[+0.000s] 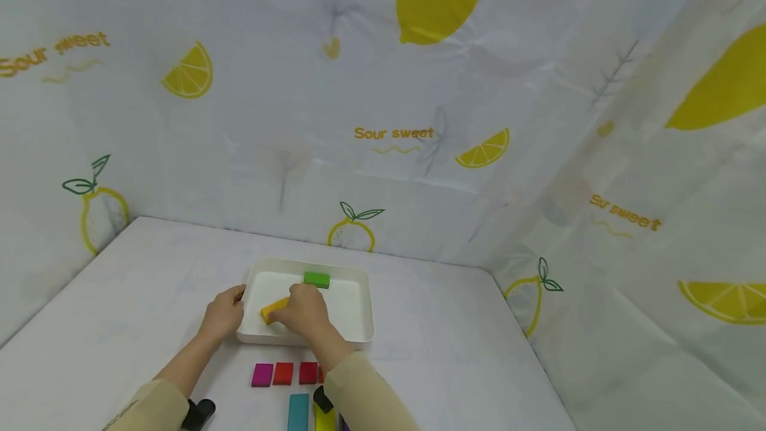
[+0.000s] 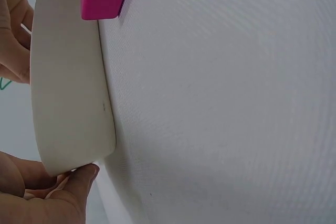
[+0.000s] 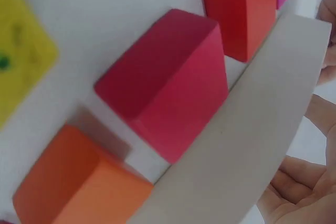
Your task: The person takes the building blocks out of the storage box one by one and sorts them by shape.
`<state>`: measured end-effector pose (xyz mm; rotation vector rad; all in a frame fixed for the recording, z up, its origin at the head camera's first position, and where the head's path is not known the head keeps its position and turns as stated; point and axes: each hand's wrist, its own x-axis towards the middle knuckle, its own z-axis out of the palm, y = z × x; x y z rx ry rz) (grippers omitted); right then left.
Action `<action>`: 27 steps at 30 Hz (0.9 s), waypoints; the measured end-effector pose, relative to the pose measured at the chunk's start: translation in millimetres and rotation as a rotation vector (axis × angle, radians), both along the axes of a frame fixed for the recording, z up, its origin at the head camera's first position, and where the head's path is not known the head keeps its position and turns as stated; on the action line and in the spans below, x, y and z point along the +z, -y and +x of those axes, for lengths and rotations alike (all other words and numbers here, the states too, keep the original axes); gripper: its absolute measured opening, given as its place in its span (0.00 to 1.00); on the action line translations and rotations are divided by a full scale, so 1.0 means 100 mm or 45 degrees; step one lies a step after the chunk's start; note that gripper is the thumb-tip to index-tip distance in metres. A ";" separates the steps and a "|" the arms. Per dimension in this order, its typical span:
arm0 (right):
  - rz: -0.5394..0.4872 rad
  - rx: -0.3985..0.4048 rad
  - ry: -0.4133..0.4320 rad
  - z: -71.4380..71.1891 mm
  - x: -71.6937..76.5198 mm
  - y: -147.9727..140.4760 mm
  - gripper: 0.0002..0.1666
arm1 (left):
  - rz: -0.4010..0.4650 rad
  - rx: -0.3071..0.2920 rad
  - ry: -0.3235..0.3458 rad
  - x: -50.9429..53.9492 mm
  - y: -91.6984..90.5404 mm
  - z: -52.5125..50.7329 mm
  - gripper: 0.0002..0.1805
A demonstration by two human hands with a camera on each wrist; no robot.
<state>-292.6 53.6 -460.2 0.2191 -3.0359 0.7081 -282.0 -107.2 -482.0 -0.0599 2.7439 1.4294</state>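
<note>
A shallow white tray (image 1: 349,314) sits on the white table. At its left side my left hand (image 1: 224,313) grips the tray's wall; the left wrist view shows thumb and fingers (image 2: 79,182) at the tray's corner. Inside the tray, my right hand (image 1: 306,311) holds one end of an orange-yellow block (image 1: 268,312), which lies slantwise. The fingertips are partly hidden behind the hand. Near the tray's far wall lies a green block (image 1: 316,279), just beyond the right hand.
In front of the tray stand a magenta block (image 1: 262,375), a red block (image 1: 283,373), a crimson block (image 1: 308,372) and an orange block (image 3: 79,182). Nearer are a teal block (image 1: 298,412) and a yellow block (image 1: 325,420). A lemon-print sheet (image 1: 419,205) hangs behind the table.
</note>
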 end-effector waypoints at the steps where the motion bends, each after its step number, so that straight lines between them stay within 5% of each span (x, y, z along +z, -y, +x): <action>1: 0.009 0.001 -0.001 0.01 -0.02 0.02 0.25 | -0.002 -0.001 -0.005 -0.01 0.00 0.00 0.27; 16: 0.118 -0.088 -0.028 0.04 -0.14 0.14 0.25 | 0.012 0.014 -0.004 -0.03 -0.01 0.00 0.27; 27: 0.158 -0.041 -0.058 0.02 -0.13 0.13 0.20 | 0.012 0.013 -0.036 0.00 0.00 0.01 0.27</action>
